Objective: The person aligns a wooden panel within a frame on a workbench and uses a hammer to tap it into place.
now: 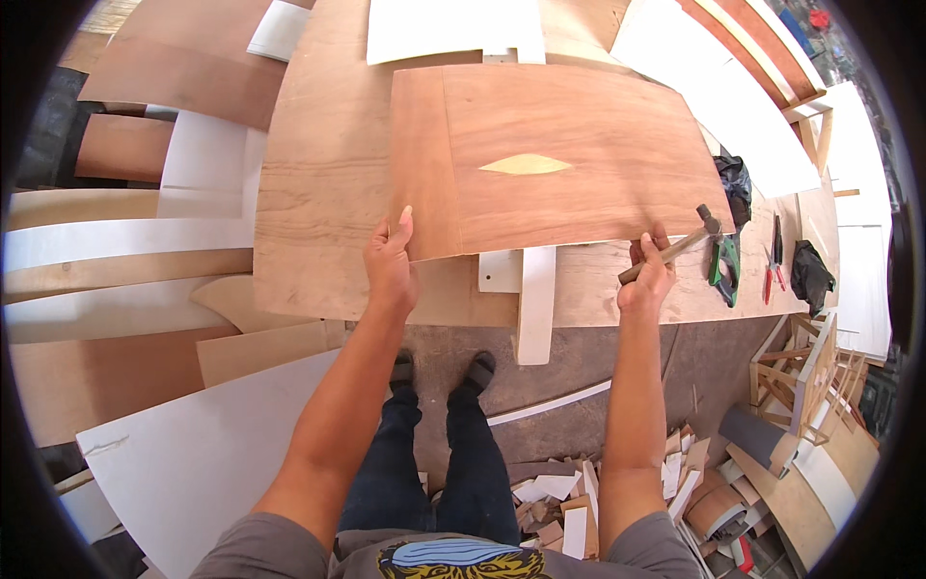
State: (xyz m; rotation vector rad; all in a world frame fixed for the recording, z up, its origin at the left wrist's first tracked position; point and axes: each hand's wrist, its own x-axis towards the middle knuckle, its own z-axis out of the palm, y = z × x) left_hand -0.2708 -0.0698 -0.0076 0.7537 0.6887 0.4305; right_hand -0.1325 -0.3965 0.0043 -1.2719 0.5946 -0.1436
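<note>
Both my hands hold a reddish-brown plywood panel (pixel 579 116) above the wooden worktable (pixel 323 183). It has a pale leaf-shaped patch (pixel 526 165) in its face. At the panel's near left corner, my left hand (pixel 394 265) is closed on the edge with its thumb on top. My right hand (pixel 648 277) grips a hammer (pixel 687 240) by its wooden handle, head pointing up and right, while its fingers touch the panel's near right edge. White wooden strips (pixel 536 323) show beneath the panel and jut past the table's front edge.
Right on the table lie a green-and-black tool (pixel 722 270), red-handled pliers (pixel 769 282) and black plastic bags (pixel 812 276). White boards (pixel 453 29) lie at the back. A large white sheet (pixel 212 444) stands lower left. Wood offcuts (pixel 569 516) litter the floor beside my legs.
</note>
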